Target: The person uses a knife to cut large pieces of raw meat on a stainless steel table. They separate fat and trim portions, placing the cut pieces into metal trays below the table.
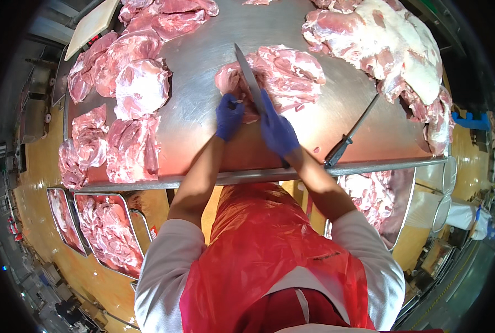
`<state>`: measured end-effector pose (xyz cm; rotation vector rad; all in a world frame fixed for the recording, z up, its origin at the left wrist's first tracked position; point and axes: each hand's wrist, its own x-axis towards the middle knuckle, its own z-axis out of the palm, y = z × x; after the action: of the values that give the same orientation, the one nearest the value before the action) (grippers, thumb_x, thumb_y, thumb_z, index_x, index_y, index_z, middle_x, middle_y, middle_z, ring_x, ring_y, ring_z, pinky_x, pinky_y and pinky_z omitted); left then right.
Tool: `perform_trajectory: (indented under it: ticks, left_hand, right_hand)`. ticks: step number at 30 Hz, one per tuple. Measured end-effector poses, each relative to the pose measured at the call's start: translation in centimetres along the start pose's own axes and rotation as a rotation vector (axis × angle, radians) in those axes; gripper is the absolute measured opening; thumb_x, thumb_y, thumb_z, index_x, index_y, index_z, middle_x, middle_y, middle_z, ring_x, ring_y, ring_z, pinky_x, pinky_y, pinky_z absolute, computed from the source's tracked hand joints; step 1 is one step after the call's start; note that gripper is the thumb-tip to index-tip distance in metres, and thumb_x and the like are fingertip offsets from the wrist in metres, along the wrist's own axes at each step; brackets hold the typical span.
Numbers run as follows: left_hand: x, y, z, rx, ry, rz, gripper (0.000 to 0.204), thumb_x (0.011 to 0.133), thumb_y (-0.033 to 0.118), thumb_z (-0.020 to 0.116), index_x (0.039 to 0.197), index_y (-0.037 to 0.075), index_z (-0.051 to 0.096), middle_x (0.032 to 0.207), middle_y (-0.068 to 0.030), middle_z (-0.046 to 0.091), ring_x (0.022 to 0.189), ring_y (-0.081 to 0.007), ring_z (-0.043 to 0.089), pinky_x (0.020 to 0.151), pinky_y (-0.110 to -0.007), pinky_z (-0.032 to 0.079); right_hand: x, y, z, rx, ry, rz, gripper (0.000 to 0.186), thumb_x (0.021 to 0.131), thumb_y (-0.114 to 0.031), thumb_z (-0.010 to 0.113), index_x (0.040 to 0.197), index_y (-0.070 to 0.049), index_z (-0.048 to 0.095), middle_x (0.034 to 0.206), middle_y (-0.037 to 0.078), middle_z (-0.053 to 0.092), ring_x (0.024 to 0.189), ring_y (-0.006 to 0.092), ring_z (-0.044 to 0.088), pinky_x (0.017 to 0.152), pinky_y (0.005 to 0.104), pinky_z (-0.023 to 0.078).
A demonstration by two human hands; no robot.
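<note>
A slab of raw meat (292,75) lies in the middle of the steel table (194,72). My right hand (278,129), in a blue glove, is wrapped round a knife (247,72) whose long blade points away from me and crosses over the left part of the slab. To its left, my gloved left hand (229,115) is closed in a pinch at the slab's near left edge. What its fingers grip is too small to make out, though it seems to be at the meat. The knife's handle is mostly hidden by my right hand.
A sharpening steel (350,136) with a black handle lies at the right, near the table's front edge. Large cuts of meat (133,83) are piled on the left, and more with white fat (397,39) on the right. Below the edge stand metal trays (130,219) of meat trimmings.
</note>
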<state>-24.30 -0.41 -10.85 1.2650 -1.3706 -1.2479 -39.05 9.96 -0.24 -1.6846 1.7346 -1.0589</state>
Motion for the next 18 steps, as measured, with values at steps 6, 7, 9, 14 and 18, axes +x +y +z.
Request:
perform_trajectory:
  ticks: [6, 7, 9, 14, 18]
  left_hand:
    - [1.0, 1.0, 0.5, 0.168, -0.002, 0.115, 0.016, 0.079, 0.008, 0.069, 0.080, 0.004, 0.053, 0.067, -0.0050, 0.054, 0.060, -0.0105, 0.048, 0.058, -0.030, 0.045]
    - [1.4, 0.4, -0.1, 0.174, 0.019, 0.134, 0.017, 0.078, 0.008, 0.069, 0.080, 0.004, 0.053, 0.066, -0.0054, 0.054, 0.059, -0.0114, 0.048, 0.058, -0.030, 0.045]
    - [2.0, -0.6, -0.1, 0.169, 0.038, 0.183, 0.017, 0.077, 0.008, 0.070, 0.080, 0.003, 0.054, 0.064, -0.0063, 0.052, 0.058, -0.0132, 0.048, 0.057, -0.032, 0.045]
    - [4.3, -2.5, -3.6, -0.066, -0.022, -0.065, 0.021, 0.078, 0.007, 0.069, 0.092, 0.002, 0.055, 0.079, -0.0116, 0.056, 0.065, -0.0173, 0.055, 0.060, -0.033, 0.047]
    - [6.5, 6.0, -4.5, -0.105, -0.212, -0.307, 0.033, 0.078, 0.018, 0.072, 0.099, -0.001, 0.054, 0.091, -0.0182, 0.059, 0.083, -0.0252, 0.062, 0.071, -0.038, 0.051]
  right_hand:
    - [3.9, 3.4, 3.8, -0.224, -0.138, 0.132, 0.071, 0.091, -0.012, 0.050, 0.155, -0.017, 0.020, 0.082, 0.028, 0.065, 0.069, 0.0460, 0.063, 0.063, 0.0532, 0.051]
    - [1.6, 2.4, 3.6, -0.334, -0.178, 0.189, 0.071, 0.091, -0.013, 0.050, 0.155, -0.019, 0.020, 0.080, 0.027, 0.065, 0.070, 0.0445, 0.064, 0.064, 0.0522, 0.052]
    - [-3.9, 2.3, 2.3, -0.404, -0.153, 0.148, 0.071, 0.091, -0.014, 0.050, 0.156, -0.023, 0.022, 0.072, 0.024, 0.063, 0.064, 0.0410, 0.064, 0.060, 0.0517, 0.051]
    - [-10.7, -1.7, -3.2, -0.578, -0.567, 0.407, 0.069, 0.094, -0.008, 0.048, 0.156, -0.017, 0.019, 0.070, 0.022, 0.063, 0.051, 0.0360, 0.059, 0.049, 0.0500, 0.043]
    - [-10.0, -4.7, -5.4, -0.330, -0.331, 0.436, 0.075, 0.091, -0.009, 0.050, 0.157, -0.018, 0.015, 0.073, 0.025, 0.062, 0.063, 0.0419, 0.063, 0.057, 0.0496, 0.049]
